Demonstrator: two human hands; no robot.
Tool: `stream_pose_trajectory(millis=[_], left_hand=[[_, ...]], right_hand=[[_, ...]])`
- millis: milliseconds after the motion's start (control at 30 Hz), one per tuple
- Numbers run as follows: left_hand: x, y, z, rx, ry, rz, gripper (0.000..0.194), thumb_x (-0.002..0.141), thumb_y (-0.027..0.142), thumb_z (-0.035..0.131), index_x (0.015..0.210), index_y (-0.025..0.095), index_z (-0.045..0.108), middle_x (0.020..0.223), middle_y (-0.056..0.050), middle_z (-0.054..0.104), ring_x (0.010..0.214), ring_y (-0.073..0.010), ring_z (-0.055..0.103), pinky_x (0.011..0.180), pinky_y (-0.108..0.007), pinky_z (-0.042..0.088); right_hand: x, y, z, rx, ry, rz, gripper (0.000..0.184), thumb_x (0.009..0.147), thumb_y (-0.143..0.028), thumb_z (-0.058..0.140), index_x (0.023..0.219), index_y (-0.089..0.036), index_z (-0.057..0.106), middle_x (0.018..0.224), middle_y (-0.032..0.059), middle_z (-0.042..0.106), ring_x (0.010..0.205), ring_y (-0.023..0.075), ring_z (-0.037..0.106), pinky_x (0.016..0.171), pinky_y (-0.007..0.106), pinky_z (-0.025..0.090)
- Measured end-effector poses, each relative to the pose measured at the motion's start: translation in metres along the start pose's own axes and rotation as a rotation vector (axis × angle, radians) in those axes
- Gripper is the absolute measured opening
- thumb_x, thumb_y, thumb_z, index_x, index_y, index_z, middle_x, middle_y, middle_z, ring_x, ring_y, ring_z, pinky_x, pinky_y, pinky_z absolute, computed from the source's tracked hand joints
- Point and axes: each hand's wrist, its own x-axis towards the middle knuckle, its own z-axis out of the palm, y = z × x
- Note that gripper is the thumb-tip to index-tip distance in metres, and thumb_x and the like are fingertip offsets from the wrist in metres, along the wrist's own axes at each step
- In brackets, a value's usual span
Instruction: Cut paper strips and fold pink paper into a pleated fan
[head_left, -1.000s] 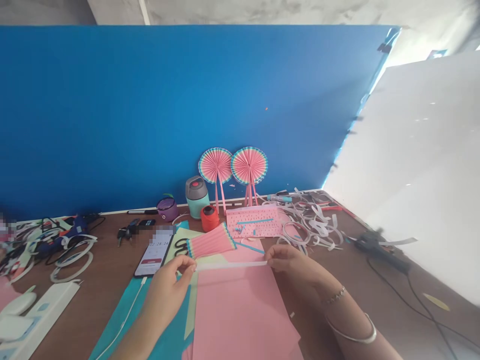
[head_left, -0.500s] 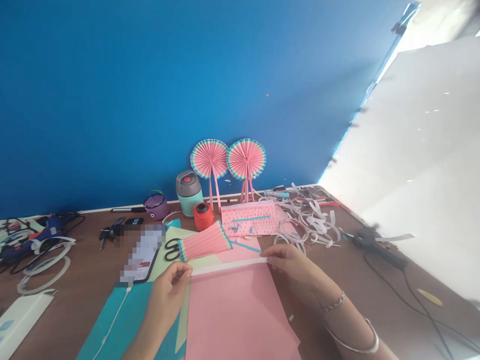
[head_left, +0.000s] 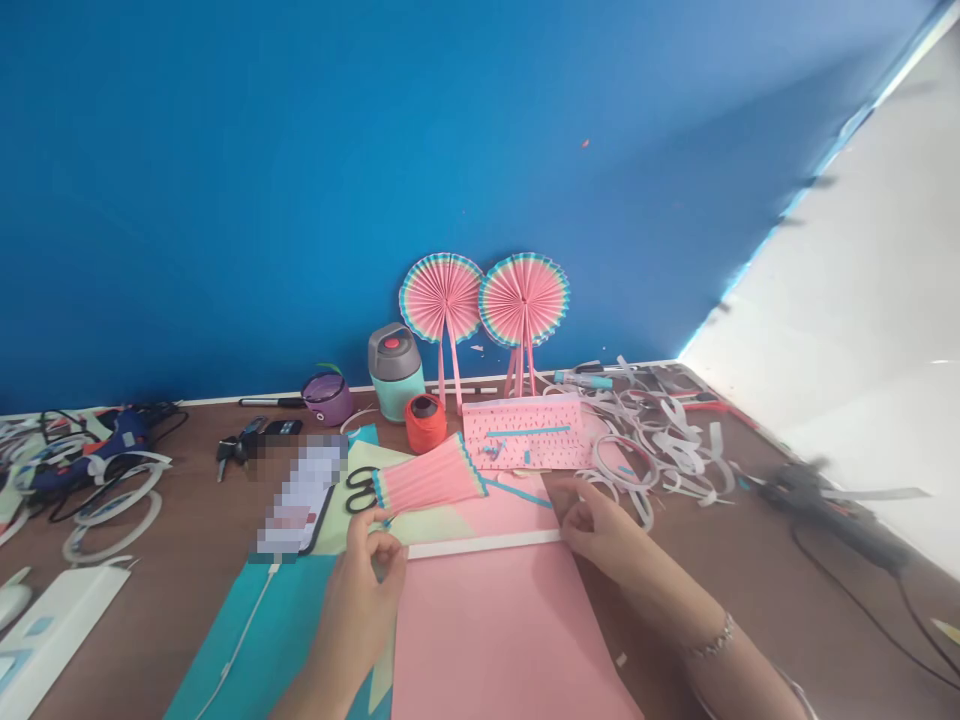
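Head view: pink paper (head_left: 502, 635) lies nearest; at its far edge, the left hand (head_left: 364, 590) and right hand (head_left: 626, 550) pinch opposite ends of a white strip (head_left: 484, 546), sensible grips as it looks light and flexible. Beyond stand two pleated fans (head_left: 529, 318).

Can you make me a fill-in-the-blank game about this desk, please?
1. The strip stretched between the left hand and the right hand is coloured ____.
2. The number of round paper fans standing by the wall is ____.
3. The scissor handles are coloured ____.
4. The button on the flask's grey lid is coloured ____.

Missing words: white; two; black; red.
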Motion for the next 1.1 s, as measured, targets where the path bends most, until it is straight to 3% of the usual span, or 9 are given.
stream_pose_trajectory(millis=[267, 900, 1100], left_hand=[[0.001, -0.006, 0.003, 0.054, -0.019, 0.024, 0.028, 0.084, 0.032, 0.04, 0.111, 0.024, 0.04, 0.074, 0.001, 0.064, 0.075, -0.0205, 0.064, 0.067, -0.031, 0.047], [0.001, -0.006, 0.005, 0.078, 0.027, -0.018, 0.026, 0.084, 0.038, 0.04, 0.106, 0.025, 0.044, 0.077, 0.0, 0.065, 0.073, -0.0207, 0.064, 0.067, -0.031, 0.048], [0.004, -0.01, 0.002, 0.117, -0.031, 0.009, 0.028, 0.083, 0.038, 0.043, 0.107, 0.024, 0.043, 0.077, -0.001, 0.066, 0.075, -0.0216, 0.067, 0.061, -0.029, 0.049]], right_hand=[[-0.001, 0.0, 0.002, -0.045, -0.012, 0.057, 0.046, 0.07, -0.018, 0.051, 0.116, -0.021, 0.046, 0.067, -0.0023, 0.059, 0.064, 0.0166, 0.057, 0.055, 0.026, 0.037], [-0.007, -0.017, 0.001, -0.105, -0.001, 0.076, 0.043, 0.071, -0.015, 0.048, 0.115, -0.02, 0.049, 0.072, 0.0002, 0.063, 0.071, 0.0192, 0.061, 0.061, 0.028, 0.039], [-0.008, -0.025, 0.0, -0.13, 0.0, 0.096, 0.043, 0.071, -0.016, 0.049, 0.114, -0.02, 0.05, 0.072, 0.0008, 0.062, 0.072, 0.0199, 0.06, 0.06, 0.027, 0.039]])
